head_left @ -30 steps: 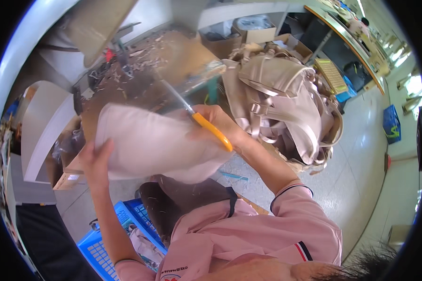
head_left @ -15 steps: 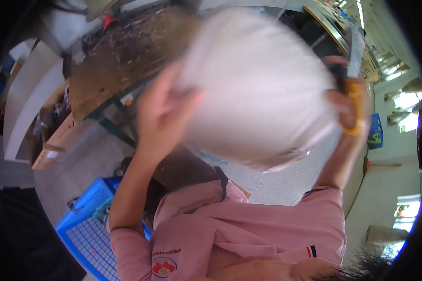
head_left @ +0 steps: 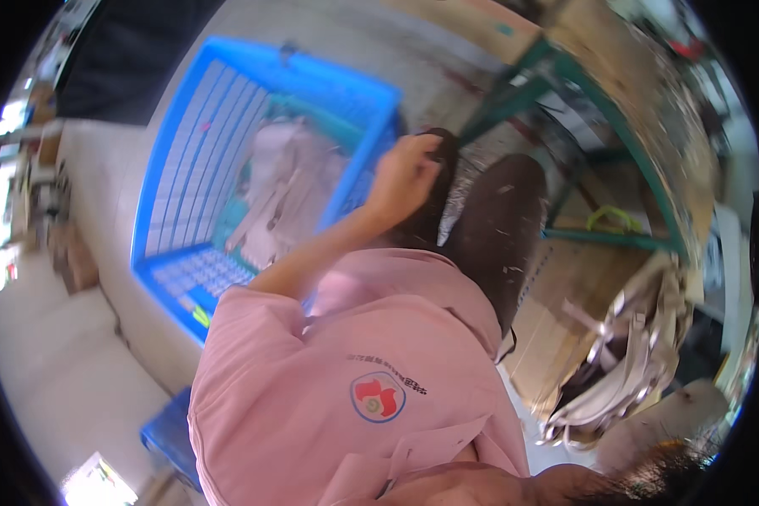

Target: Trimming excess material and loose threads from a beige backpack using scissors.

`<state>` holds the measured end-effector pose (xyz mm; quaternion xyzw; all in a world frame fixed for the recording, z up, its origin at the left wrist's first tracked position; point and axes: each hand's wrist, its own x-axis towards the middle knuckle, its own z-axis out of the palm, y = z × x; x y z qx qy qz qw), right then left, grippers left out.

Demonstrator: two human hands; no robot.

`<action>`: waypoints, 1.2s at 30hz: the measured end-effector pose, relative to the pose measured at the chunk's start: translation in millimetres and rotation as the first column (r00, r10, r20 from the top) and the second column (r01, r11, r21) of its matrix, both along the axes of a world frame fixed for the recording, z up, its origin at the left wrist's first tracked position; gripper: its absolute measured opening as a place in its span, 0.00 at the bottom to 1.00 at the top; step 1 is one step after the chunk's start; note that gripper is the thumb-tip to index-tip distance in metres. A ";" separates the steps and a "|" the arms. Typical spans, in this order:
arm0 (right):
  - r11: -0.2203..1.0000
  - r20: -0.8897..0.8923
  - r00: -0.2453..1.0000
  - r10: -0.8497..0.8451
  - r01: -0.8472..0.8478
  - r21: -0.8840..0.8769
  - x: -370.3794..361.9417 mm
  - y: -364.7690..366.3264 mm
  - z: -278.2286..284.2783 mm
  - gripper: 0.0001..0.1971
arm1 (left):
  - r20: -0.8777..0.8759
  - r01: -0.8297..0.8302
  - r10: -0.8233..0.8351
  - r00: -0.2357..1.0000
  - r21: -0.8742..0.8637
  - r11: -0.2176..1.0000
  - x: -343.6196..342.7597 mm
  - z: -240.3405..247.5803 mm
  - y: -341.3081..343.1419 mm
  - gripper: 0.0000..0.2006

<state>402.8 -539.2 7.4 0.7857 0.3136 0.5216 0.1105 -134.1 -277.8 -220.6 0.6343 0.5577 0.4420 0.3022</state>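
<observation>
Beige fabric pieces [head_left: 282, 181] lie loosely piled inside a blue plastic basket [head_left: 329, 76], to the left of the seated person's knees. Just beside the basket we find the left hand [head_left: 405, 177], over the dark trousers [head_left: 506, 211], its fingers curled; we cannot tell whether it grips anything. The right hand is out of our sight. As far as we can judge, the work is partway along: some pieces rest in the basket, while a heap of strapped beige fabric [head_left: 641, 337] lies outside it, at the right. How many are finished, we cannot say. At the upper right we see a scuffed brown worktop [head_left: 616, 63] on a green frame [head_left: 654, 181], with cardboard [head_left: 557, 312] lower down. The person wears a pink shirt [head_left: 312, 379]. Around them we make out a grey floor [head_left: 379, 42], a pale wall [head_left: 59, 363] and a bright patch of light at the lower left.
</observation>
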 end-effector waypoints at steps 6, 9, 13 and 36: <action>0.952 -0.393 0.912 -0.116 -0.010 -0.305 58.8 8.7 -218.3 0.17 | -0.392 -0.717 0.614 0.685 -0.217 0.662 -207.0 -114.7 -118.2 0.13; 0.966 -0.632 0.774 -0.041 -0.131 -0.223 26.1 10.1 -228.6 0.18 | -0.558 -0.753 0.506 0.657 -0.502 0.425 -265.2 -182.8 -184.7 0.14; 0.990 -0.599 0.789 -0.140 0.126 -0.064 -44.2 24.8 -173.0 0.17 | -0.501 -0.620 0.379 0.778 -0.709 0.336 -279.3 -263.8 -226.4 0.13; 0.871 -0.938 0.346 -0.005 -0.459 -0.174 -231.3 89.4 -218.0 0.20 | -0.027 -0.222 0.556 0.831 -0.932 0.286 -197.2 -348.7 -79.0 0.17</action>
